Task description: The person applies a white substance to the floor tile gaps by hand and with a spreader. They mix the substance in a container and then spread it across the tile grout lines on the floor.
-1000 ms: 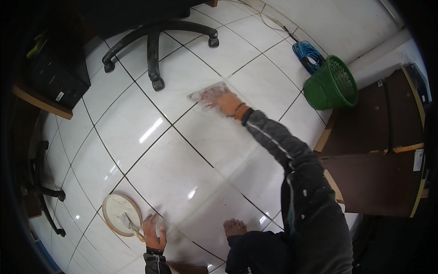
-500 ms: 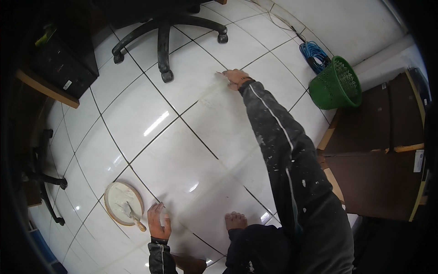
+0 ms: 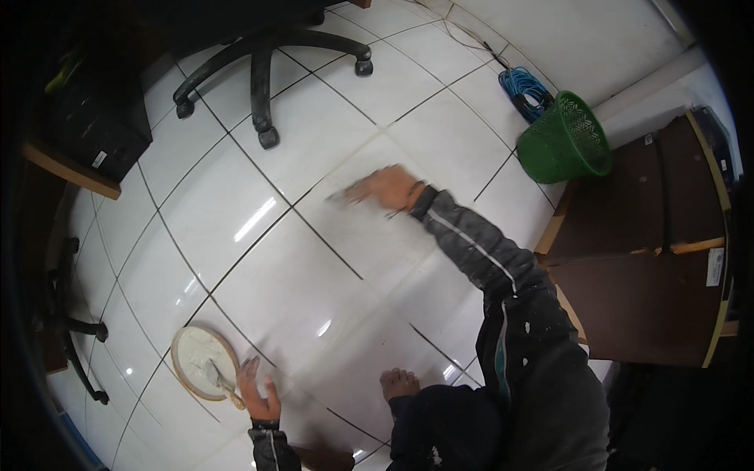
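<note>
My right hand (image 3: 386, 188) is above the white tiles, blurred by motion. Its fingers are closed around something small, flat and greyish that I cannot make out, projecting to the left. Close to the round bowl (image 3: 179, 375) at the lower left, my left hand (image 3: 259, 394) has its fingers apart and holds nothing. White paste (image 3: 196, 350) fills the bowl. A small putty knife (image 3: 216, 374) leans in it, its handle over the rim beside my left fingers. Some tile joints show dark lines; those near my right hand look pale and smeared.
A wheeled chair base (image 3: 263, 78) stands ahead. A green basket (image 3: 561, 145) and a coiled blue cable (image 3: 525, 93) lie at the right, near a brown cabinet (image 3: 644, 290). At the left are a black computer case (image 3: 102, 125) and another chair base (image 3: 75, 322). My bare foot (image 3: 399, 383) rests on the tiles.
My right hand has come back toward me and slightly left from the far pale joint. My left hand has shifted slightly nearer the bowl. The view has moved a little.
</note>
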`<state>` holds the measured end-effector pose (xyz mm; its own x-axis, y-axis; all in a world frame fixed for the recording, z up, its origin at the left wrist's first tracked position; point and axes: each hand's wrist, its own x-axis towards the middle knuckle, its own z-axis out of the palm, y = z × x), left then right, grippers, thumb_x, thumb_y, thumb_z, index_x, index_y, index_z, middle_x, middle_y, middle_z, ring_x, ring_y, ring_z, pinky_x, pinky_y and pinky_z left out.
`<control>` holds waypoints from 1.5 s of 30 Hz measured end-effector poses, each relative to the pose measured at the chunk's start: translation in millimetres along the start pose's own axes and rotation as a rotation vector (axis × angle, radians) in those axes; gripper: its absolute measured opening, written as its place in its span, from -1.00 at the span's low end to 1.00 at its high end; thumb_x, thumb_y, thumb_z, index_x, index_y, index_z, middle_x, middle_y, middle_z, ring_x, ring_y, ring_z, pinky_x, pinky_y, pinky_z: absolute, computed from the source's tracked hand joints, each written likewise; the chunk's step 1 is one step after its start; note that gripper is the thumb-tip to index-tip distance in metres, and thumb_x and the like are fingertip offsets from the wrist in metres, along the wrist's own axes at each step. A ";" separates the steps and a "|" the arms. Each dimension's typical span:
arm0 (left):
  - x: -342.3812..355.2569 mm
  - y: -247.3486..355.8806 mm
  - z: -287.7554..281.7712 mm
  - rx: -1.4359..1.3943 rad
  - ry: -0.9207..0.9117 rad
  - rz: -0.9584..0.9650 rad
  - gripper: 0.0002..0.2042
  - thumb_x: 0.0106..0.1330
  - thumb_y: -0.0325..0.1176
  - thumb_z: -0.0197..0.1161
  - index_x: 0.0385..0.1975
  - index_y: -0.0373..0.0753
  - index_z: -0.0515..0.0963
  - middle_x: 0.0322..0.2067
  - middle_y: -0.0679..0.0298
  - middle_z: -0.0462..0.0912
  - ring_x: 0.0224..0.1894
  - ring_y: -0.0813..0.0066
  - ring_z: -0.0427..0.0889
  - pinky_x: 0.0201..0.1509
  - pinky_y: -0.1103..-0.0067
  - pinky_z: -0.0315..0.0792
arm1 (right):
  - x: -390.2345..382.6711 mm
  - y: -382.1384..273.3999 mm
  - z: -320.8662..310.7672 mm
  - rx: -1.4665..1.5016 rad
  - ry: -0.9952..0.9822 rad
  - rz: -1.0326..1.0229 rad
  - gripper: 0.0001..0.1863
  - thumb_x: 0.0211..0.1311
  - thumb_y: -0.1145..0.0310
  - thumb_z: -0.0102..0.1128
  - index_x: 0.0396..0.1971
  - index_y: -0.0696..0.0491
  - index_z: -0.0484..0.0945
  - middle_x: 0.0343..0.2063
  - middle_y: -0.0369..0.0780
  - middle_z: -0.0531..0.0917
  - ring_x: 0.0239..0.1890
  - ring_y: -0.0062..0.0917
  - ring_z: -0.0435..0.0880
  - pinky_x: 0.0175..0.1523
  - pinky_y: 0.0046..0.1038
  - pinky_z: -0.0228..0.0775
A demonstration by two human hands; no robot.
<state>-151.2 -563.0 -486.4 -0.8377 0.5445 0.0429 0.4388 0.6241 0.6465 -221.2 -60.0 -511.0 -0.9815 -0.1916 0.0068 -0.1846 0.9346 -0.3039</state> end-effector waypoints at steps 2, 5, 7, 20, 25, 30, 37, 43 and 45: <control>-7.8 -6.5 -0.7 0.032 0.007 -0.071 -0.64 0.21 -0.41 0.00 0.01 -0.38 0.39 -0.02 -0.01 0.46 0.11 -0.05 0.33 0.21 0.22 0.16 | -14.1 43.7 -24.2 -0.147 0.058 0.090 -0.50 0.00 0.49 -0.02 -0.05 -0.32 0.54 0.01 -0.42 0.55 0.03 -0.47 0.51 0.12 -0.24 0.27; -7.6 -11.5 3.7 0.052 -0.022 -0.110 -0.64 0.23 -0.40 -0.03 0.01 -0.38 0.38 -0.01 -0.01 0.45 0.12 -0.04 0.32 0.21 0.22 0.16 | -24.3 112.4 -19.8 -0.393 0.074 0.044 -0.27 -0.07 0.57 0.07 0.19 -0.32 0.30 0.22 -0.40 0.33 0.29 -0.47 0.21 0.39 -0.21 -0.10; -7.4 -12.5 4.9 0.086 -0.020 -0.112 -0.66 0.26 -0.36 -0.03 0.00 -0.37 0.39 -0.03 0.00 0.47 0.10 0.00 0.35 0.21 0.25 0.16 | -13.7 130.7 -6.7 -0.390 0.088 0.043 -0.26 -0.06 0.55 0.09 0.20 -0.32 0.27 0.24 -0.40 0.29 0.31 -0.46 0.17 0.41 -0.18 -0.17; 3.0 -22.9 -7.4 0.160 0.076 -0.162 -0.67 0.31 -0.35 -0.03 -0.01 -0.41 0.38 -0.05 -0.06 0.48 0.07 0.00 0.39 0.21 0.27 0.17 | -26.8 148.6 -79.7 0.089 -0.013 0.270 -0.46 -0.07 0.59 -0.04 -0.01 -0.14 0.51 -0.11 -0.15 0.60 -0.07 -0.25 0.57 0.05 -0.32 0.40; -5.3 -5.6 -20.4 0.200 0.043 -0.092 -0.67 0.31 -0.35 -0.04 -0.02 -0.41 0.38 -0.07 -0.07 0.49 0.07 0.00 0.39 0.21 0.25 0.17 | 38.6 195.2 -45.0 -0.033 -0.013 0.682 -0.45 -0.10 0.57 -0.02 0.00 -0.11 0.50 -0.16 -0.09 0.61 -0.14 -0.22 0.61 -0.07 -0.31 0.48; -11.5 -12.6 -15.7 0.146 0.054 -0.107 -0.67 0.31 -0.34 -0.04 -0.02 -0.41 0.39 -0.07 -0.05 0.49 0.06 0.00 0.40 0.21 0.25 0.17 | 56.0 192.1 -52.2 -0.178 -0.099 0.622 -0.46 -0.10 0.46 0.09 0.01 -0.17 0.48 -0.20 -0.11 0.63 -0.12 -0.22 0.60 -0.03 -0.30 0.46; -13.5 -8.7 -16.5 0.110 0.047 -0.111 -0.65 0.29 -0.31 -0.04 -0.01 -0.40 0.37 -0.04 -0.06 0.46 0.07 -0.04 0.37 0.20 0.21 0.16 | 83.8 71.1 -15.2 -0.232 -0.131 0.328 -0.59 0.01 0.29 0.24 -0.05 -0.21 0.50 -0.15 -0.19 0.60 -0.07 -0.30 0.59 -0.06 -0.29 0.48; -11.3 -7.9 -28.0 0.128 0.119 -0.103 -0.64 0.30 -0.32 -0.04 0.00 -0.42 0.37 -0.03 -0.04 0.46 0.10 -0.04 0.36 0.21 0.23 0.15 | 27.2 -24.2 -2.2 -0.139 -0.337 0.090 -0.66 0.04 0.36 0.12 -0.15 -0.32 0.58 -0.26 -0.28 0.65 -0.21 -0.35 0.64 -0.17 -0.31 0.47; -8.5 -1.8 -36.4 0.148 0.110 -0.116 -0.65 0.30 -0.33 -0.05 0.00 -0.43 0.37 -0.03 -0.04 0.46 0.10 -0.04 0.35 0.22 0.25 0.15 | 4.8 -28.0 -13.5 -0.130 -0.391 0.079 -0.63 0.02 0.38 0.14 -0.14 -0.32 0.58 -0.23 -0.34 0.64 -0.16 -0.38 0.61 -0.13 -0.31 0.44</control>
<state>-156.8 -589.2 -460.2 -0.9122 0.4049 0.0627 0.3735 0.7588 0.5337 -221.5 -83.1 -489.6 -0.9037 -0.1936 -0.3818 -0.1390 0.9763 -0.1660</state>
